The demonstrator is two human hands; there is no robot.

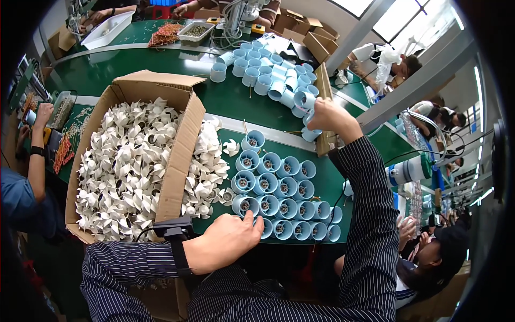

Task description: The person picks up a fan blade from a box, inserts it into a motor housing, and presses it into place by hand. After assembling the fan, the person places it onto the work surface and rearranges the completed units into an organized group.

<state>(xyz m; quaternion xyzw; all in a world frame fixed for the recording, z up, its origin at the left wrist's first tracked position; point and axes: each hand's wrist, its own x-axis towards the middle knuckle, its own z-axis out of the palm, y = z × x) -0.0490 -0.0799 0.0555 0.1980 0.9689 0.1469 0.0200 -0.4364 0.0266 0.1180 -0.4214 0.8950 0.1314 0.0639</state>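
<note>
My right hand [331, 117] reaches to the far right, closed at the edge of a pile of light-blue plastic cups, with its fingers on a blue cup [304, 100]; its fingertips are partly hidden. My left hand [229, 240] rests at the near left corner of the rows of upright blue cups [285, 187]. Its fingers are stretched and slightly apart, touching the rims of the nearest cups. Small metal-looking parts show inside these standing cups. Left of the rows lie loose white fan impellers [206, 161].
A large open cardboard box [179, 155] full of white impellers stands on the green table [139, 56] at left. Behind the rows runs a pale rail [263, 129]. A cardboard strip [324, 86] borders the cup pile [263, 67]. Other people work at left, right and back.
</note>
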